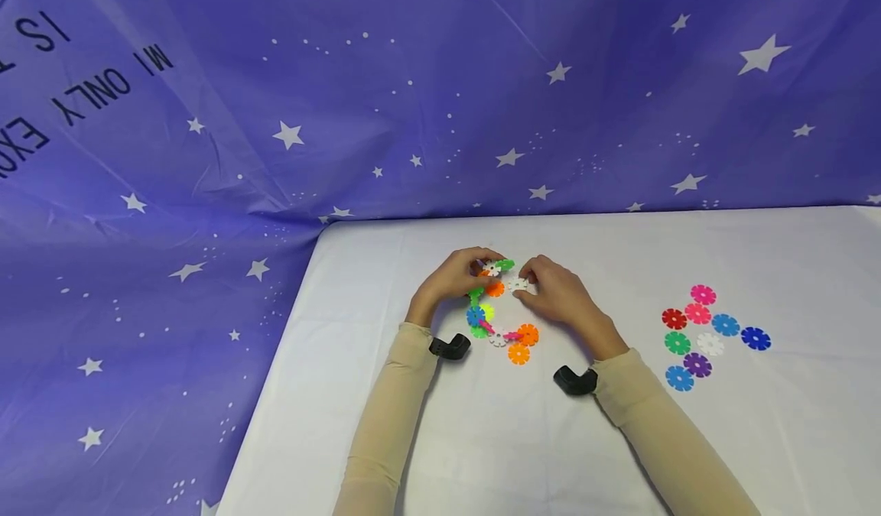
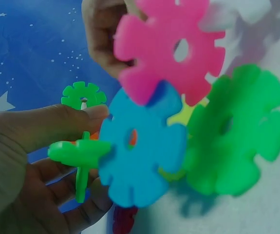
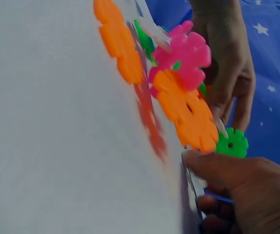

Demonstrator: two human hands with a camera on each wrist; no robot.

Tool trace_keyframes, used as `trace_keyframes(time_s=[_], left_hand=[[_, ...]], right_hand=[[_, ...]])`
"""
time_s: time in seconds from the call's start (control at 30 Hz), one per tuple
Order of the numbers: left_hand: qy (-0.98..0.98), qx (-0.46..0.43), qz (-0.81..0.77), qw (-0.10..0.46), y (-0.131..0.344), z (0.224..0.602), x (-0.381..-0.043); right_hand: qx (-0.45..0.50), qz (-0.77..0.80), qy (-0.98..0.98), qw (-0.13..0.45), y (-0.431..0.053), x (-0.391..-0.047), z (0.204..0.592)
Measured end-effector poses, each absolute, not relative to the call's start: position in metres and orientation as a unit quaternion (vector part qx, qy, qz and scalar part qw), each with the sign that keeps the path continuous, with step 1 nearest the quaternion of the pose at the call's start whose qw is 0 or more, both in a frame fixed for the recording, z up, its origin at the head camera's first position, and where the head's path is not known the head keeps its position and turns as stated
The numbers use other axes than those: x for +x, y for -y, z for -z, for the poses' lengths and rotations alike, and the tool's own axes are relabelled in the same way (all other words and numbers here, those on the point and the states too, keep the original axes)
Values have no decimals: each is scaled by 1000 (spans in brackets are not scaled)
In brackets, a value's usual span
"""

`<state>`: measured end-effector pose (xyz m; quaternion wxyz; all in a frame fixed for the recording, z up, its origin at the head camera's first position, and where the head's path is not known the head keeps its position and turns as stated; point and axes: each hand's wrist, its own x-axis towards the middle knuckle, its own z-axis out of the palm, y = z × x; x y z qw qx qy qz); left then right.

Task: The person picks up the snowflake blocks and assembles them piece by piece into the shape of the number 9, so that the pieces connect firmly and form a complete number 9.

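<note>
My left hand (image 1: 457,274) grips the far left part of a curved chain of slotted plastic snowflake discs. Near its fingertips are a white disc (image 1: 492,268), a green disc (image 1: 506,264) and an orange disc (image 1: 495,289). From there the chain bends toward me through a blue disc (image 2: 142,146), a pink disc (image 2: 171,53) and a green disc (image 2: 237,131), ending near an orange disc (image 1: 528,335). Opposite, my right hand (image 1: 556,290) pinches a separate white disc (image 1: 518,283) between thumb and fingers, a short gap from the chain's green disc.
Loose snowflake discs lie in a group on the right of the white table (image 1: 791,439), among them a red disc (image 1: 674,318), a purple disc (image 1: 698,365) and a dark blue disc (image 1: 755,339). A purple star-printed cloth (image 1: 440,118) hangs behind the table.
</note>
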<state>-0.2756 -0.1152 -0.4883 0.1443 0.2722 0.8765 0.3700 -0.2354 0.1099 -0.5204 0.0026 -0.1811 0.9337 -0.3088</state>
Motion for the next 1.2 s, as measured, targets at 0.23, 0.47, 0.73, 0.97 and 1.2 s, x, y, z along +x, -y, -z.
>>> trace_keyframes(time_s=[0.23,0.47,0.73,0.97,1.2], left_hand=[[-872,292,-364,146,109,487,-274],[-872,309,-354,135,103,488,-272],[-873,307,-354,138,99,490,-272],[-869,311,-358,138,98,492,-272],[-868,317,-359,129,96,492,-272]], right_hand=[[-113,486,-866,-14,-134,-231,519],[-114,615,-779,40,-139,-233,517],[-115,625,-771,48,-140,-233,515],[-116,622,-773,35,-140,-234,517],[-114,618,-776,46,-140,-233,516]])
